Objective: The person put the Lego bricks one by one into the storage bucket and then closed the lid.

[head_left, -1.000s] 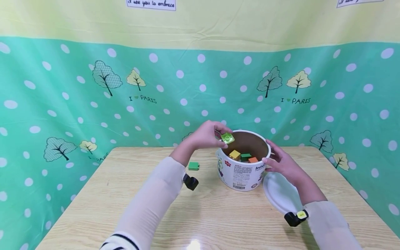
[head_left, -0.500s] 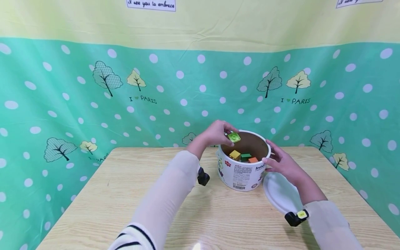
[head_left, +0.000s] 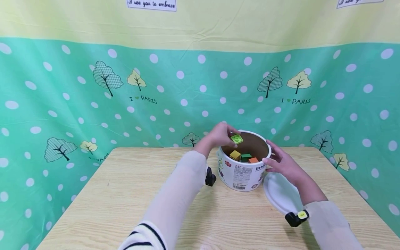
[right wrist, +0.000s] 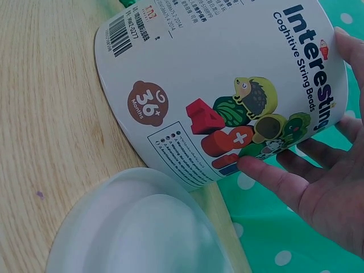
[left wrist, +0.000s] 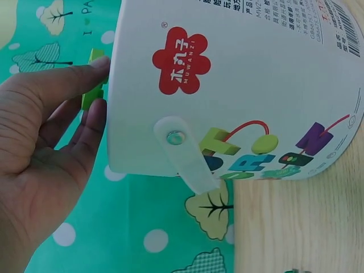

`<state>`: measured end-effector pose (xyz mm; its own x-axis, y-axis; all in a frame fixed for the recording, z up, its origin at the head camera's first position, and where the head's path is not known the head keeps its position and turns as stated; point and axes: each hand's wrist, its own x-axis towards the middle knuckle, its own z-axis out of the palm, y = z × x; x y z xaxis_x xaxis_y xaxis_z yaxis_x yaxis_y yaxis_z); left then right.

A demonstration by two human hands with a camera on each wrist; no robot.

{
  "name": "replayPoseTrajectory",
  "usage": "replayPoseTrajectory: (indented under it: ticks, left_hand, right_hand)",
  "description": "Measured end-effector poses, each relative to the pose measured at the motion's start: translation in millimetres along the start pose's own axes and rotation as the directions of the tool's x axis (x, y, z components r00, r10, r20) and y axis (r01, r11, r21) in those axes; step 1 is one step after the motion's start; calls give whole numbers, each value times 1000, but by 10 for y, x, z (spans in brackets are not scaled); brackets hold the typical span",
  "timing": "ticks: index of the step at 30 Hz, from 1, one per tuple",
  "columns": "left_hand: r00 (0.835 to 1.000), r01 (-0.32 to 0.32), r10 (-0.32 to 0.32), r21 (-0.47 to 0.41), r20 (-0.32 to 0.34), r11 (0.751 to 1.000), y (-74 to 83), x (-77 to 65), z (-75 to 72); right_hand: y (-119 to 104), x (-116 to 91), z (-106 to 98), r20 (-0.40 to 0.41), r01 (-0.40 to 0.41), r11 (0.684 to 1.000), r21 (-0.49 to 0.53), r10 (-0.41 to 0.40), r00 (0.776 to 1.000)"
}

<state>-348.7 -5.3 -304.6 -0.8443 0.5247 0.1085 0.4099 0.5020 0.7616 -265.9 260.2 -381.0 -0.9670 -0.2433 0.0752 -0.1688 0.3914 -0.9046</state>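
Observation:
My left hand (head_left: 220, 134) pinches a lime-green toy brick (head_left: 237, 139) between thumb and fingers, at the left part of the bucket's mouth. In the left wrist view, the brick (left wrist: 95, 79) shows edge-on beside the rim. The white printed bucket (head_left: 239, 175) stands upright, with a yellow block (head_left: 235, 155), a green block (head_left: 246, 157) and an orange block (head_left: 253, 160) inside. My right hand (head_left: 281, 160) grips the bucket at its right side, thumb at the rim. From the right wrist, its fingers (right wrist: 273, 182) are seen spread along the printed wall.
A pale round lid (head_left: 282, 191) lies on the wooden table (head_left: 125, 194), right of the bucket and under the right forearm. A green bit (left wrist: 296, 271) shows on the table at the left wrist view's lower edge. Behind hangs a polka-dot curtain (head_left: 175, 86).
My left hand has moved right with the lime-green brick, from the bucket's left rim to over its mouth. The forearm now hides the green brick on the table. My right hand stays put.

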Motion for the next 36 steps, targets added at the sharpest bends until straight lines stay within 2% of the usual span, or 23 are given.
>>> replayPoseTrajectory:
  ticks: [7, 13, 20, 32, 36]
  left_hand:
    - [1000, 1, -2, -58, -7, 998, -38, 22, 18]
    - [1000, -4, 3, -52, -19, 999, -66, -2, 10]
    - [999, -6, 4, -68, -36, 998, -88, -66, -19]
    - [995, -76, 66, -129, -75, 989, -130, -236, -117]
    - [993, -80, 66, -150, -95, 985, -156, -300, -153]
  right_hand:
    - [18, 3, -11, -3, 7, 1000, -8, -7, 1000]
    - [56, 23, -13, 0, 16, 1000, -8, -16, 1000]
    - [52, 19, -10, -1, 8, 1000, -9, -8, 1000]
    - [30, 7, -6, 4, 12, 1000, 0, -12, 1000]
    - [35, 4, -10, 2, 15, 1000, -2, -15, 1000]
